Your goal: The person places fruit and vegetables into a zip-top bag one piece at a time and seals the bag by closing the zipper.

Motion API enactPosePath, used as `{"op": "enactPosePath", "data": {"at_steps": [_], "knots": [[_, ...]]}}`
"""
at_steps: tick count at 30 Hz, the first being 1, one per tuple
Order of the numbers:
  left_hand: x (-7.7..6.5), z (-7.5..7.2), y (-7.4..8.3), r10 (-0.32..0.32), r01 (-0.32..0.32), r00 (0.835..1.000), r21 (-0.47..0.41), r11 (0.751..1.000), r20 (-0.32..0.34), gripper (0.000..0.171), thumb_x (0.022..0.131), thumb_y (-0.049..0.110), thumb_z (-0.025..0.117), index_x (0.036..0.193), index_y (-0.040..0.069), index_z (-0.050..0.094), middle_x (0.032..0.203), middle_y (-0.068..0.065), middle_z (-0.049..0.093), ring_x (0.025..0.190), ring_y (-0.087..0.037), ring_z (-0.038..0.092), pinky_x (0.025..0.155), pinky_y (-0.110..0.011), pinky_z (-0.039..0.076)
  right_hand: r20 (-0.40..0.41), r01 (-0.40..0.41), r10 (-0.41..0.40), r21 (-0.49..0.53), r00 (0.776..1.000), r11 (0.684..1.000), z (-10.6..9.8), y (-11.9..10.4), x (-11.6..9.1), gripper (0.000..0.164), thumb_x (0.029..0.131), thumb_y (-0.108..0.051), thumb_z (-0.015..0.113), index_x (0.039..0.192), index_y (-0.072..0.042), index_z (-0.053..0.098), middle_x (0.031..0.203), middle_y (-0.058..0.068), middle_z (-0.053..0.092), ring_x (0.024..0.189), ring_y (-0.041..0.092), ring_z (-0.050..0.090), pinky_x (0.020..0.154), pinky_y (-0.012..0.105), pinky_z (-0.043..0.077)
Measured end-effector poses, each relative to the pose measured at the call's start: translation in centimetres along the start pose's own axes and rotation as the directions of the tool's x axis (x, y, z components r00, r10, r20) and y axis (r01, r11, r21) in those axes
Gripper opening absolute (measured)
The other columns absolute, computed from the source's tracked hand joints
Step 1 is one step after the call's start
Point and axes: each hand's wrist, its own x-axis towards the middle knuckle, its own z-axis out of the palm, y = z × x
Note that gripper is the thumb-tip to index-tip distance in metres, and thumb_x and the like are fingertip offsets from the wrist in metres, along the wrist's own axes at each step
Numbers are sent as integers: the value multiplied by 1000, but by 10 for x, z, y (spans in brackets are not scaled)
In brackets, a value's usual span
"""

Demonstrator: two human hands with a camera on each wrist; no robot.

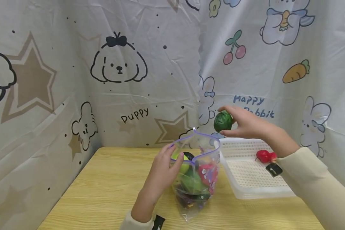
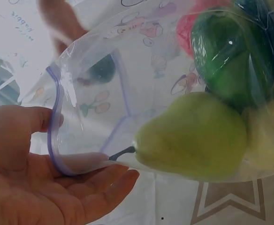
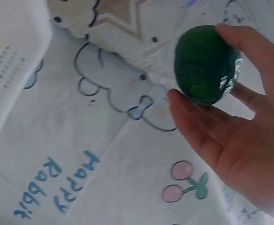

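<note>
Beside the mouth of the clear bag [image 1: 214, 156], the right hand [image 1: 247, 123] holds a dark green fruit [image 1: 222, 121] between thumb and fingers, above the rim and not yet inside. The left hand [image 1: 163, 167] grips the bag's purple-edged rim. Bagging looks well along: a yellow-green pear [image 2: 191, 136], a large green piece [image 1: 192, 182] and others already sit within. Left over, besides the fruit in hand, is a red piece [image 1: 264, 156] in the white basket [image 1: 247, 193] on the tabletop [image 1: 109, 182]; the right forearm hides part of that basket, so I cannot tell whether more remains
</note>
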Motion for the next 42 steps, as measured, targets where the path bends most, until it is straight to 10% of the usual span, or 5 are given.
{"op": "enactPosePath", "data": {"at_steps": [18, 42], "knots": [[-2, 3, 4, 8, -7, 1000, -12, 1000, 12, 53, 92, 33, 52, 129, -6, 51, 140, -24, 46, 127, -37, 42, 104, -55, 40, -72, 125, -129, -52, 989, 991, 16, -59, -1, 63, 76, -48, 70, 128, -21, 46, 107, 0, 61, 87, 14, 61, 70, 36, 57], [-3, 8, 5, -9, 9, 999, -18, 1000, 31, 55, 92, 35, 53, 132, -2, 49, 143, -17, 45, 129, -34, 40, 105, -54, 38, -71, 83, -89, -74, 994, 994, 18, -46, -19, 50, 83, -41, 65, 126, -21, 48, 126, 7, 60, 93, 21, 62, 76, 43, 57]]}}
